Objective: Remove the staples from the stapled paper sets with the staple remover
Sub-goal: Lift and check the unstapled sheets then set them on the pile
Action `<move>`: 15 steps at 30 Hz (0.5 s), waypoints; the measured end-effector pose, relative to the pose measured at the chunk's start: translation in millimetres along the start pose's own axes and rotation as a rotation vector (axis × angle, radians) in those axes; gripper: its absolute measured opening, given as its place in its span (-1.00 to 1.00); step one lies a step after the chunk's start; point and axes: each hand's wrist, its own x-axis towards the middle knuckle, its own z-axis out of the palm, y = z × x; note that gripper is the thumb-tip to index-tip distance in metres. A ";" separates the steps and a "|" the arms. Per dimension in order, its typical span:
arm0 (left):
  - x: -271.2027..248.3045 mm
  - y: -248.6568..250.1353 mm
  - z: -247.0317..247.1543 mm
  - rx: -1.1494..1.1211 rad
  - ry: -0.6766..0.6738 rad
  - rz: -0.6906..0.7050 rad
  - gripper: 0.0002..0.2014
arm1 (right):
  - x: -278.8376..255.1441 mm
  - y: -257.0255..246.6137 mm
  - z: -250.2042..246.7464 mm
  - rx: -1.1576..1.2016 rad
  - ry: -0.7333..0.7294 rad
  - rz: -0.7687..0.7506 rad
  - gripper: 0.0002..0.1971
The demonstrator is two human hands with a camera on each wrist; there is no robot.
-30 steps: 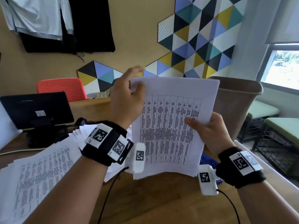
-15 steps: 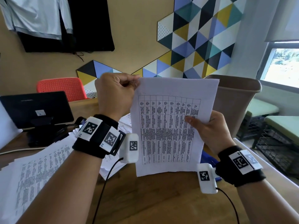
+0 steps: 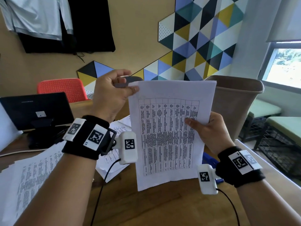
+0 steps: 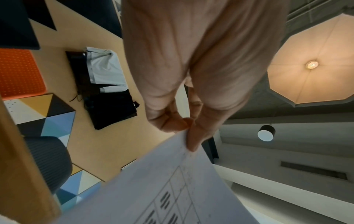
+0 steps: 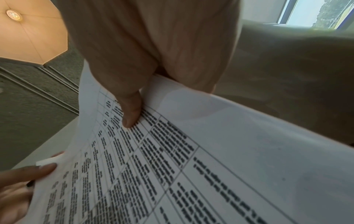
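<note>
I hold a white paper set [image 3: 169, 136] with a printed table upright above the wooden desk. My left hand [image 3: 132, 90] pinches its top left corner between thumb and fingers; the left wrist view shows the same pinch of the left hand [image 4: 188, 128] on the sheet edge [image 4: 153, 189]. My right hand [image 3: 200, 123] grips the right edge, thumb on the printed face and fingers behind. In the right wrist view the thumb of the right hand [image 5: 132, 118] presses on the page [image 5: 191, 166]. No staple remover shows in any view.
Loose printed sheets [image 3: 32, 176] are spread over the desk's left side. A dark screen on a stand [image 3: 32, 110] sits at the back left, with a red chair [image 3: 65, 88] behind. A brown bin [image 3: 236, 103] stands behind the paper; a blue object [image 3: 209, 160] lies under my right wrist.
My left hand slid from the front of the page's top to its top left corner and now pinches it. The right hand kept its grip on the right edge.
</note>
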 end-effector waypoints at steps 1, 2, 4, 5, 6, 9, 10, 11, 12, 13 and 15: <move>1.0 1.4 -2.5 0.027 -0.047 -0.002 -0.58 | -0.7 -0.2 -0.5 -0.003 0.004 0.004 -0.86; 1.9 4.3 -4.5 0.052 -0.085 0.007 -0.60 | -0.9 -0.5 -0.8 -0.006 0.005 0.006 -0.86; 3.3 10.3 -7.5 0.088 -0.146 0.039 -0.72 | -1.1 -0.6 -0.9 -0.014 0.008 0.010 -0.86; 3.7 12.9 -8.3 0.104 -0.169 0.056 -0.79 | -1.3 -0.5 -1.2 -0.014 0.010 0.009 -0.85; 3.7 14.9 -8.4 0.115 -0.182 0.069 -0.85 | -1.4 -0.4 -1.9 -0.015 0.010 0.004 -0.85; 0.5 19.8 -8.1 0.109 -0.204 0.098 -0.94 | -2.0 0.6 -4.1 0.011 0.014 0.008 -0.82; -1.1 21.1 -7.1 0.108 -0.210 0.107 -0.95 | -2.0 1.2 -4.9 0.034 0.013 0.018 -0.81; -2.4 21.6 -6.2 0.107 -0.210 0.122 -0.94 | -2.2 1.5 -5.5 0.055 0.010 0.025 -0.80; -3.7 22.2 -5.3 0.106 -0.209 0.141 -0.91 | -2.1 1.9 -6.1 0.068 0.007 0.027 -0.79; -4.8 21.8 -4.4 0.098 -0.205 0.154 -0.88 | -2.0 2.0 -6.4 0.072 0.005 0.026 -0.79; -6.3 20.0 -2.9 0.067 -0.206 0.161 -0.86 | -1.6 1.8 -7.0 0.077 -0.002 0.025 -0.79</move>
